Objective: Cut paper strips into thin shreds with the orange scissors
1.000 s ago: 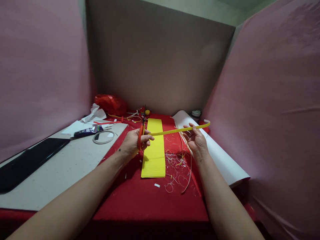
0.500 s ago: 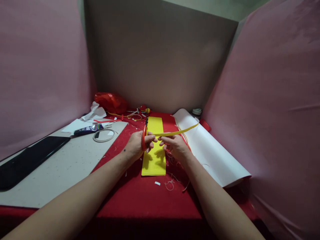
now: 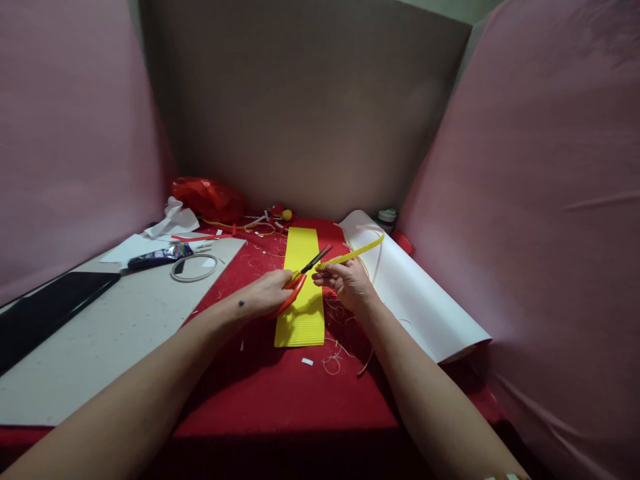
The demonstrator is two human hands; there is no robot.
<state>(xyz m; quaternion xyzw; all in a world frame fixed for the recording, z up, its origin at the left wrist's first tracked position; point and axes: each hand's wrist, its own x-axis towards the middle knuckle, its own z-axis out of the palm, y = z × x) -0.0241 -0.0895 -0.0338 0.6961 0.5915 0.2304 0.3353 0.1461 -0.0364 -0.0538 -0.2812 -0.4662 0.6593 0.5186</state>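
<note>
My left hand point(image 3: 270, 291) is closed on the orange handles of a pair of scissors point(image 3: 295, 293), whose dark blades point up and to the right, slightly apart. Between thumb and fingers, my right hand point(image 3: 350, 283) pinches one end of a narrow yellow ridged strip point(image 3: 361, 251), which curves away to the right. The blade tips are close to the held end of the strip. Beneath both hands lies a yellow corrugated sheet point(image 3: 300, 328) on the red cloth point(image 3: 280, 400).
A grey board point(image 3: 125, 333) at left bears a black tray-like object point(image 3: 55, 313), a paint tube point(image 3: 160, 256) and a ring point(image 3: 194, 268). Behind is a red bag point(image 3: 207, 199). A white roll point(image 3: 415, 293) lies right, with thread scraps near my right hand.
The scissors have swung from upright to pointing right, towards the strip. The strip's ridged side now shows in my right hand. The whole view has shifted slightly.
</note>
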